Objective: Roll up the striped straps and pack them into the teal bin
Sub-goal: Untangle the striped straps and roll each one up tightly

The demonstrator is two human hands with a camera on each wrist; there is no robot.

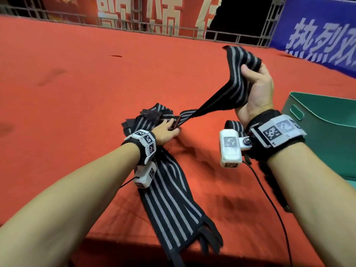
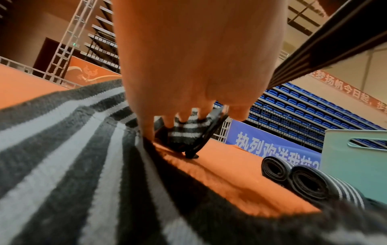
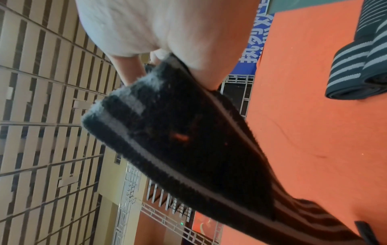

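Right hand [image 1: 256, 87] raised above the cloth, fingers and thumb curled round the free end of a striped strap [image 1: 221, 93], knitted elastic, black with pale grey lengthwise stripes, a fuzzy black hook-and-loop patch on the side facing the right wrist view. Stretched taut and twisted from there down to the left hand [image 1: 167, 130], lying low with fingers fairly straight, pressing the strap's other stretch onto the pile of loose straps [image 1: 169, 189]; whether the thumb pinches it cannot be told. Same ribbed weave throughout the pile, flat long bands fanned toward the near edge of the red cloth [image 1: 77, 83], ends hanging over that edge, narrow black tabs at the tips. Two rolled straps [image 2: 303, 179] lying side by side on the cloth, tight spirals, touching each other, just beside the teal bin [image 1: 327, 128]. Smooth plastic on the bin, straight walls, rounded rim, an oval handle slot in the wall, standing at the right on the cloth, near the right wrist. Felt-like, slightly creased red cloth spreading wide and bare to the left and ahead, up to a metal railing [image 1: 134, 24] with red and blue banners behind.
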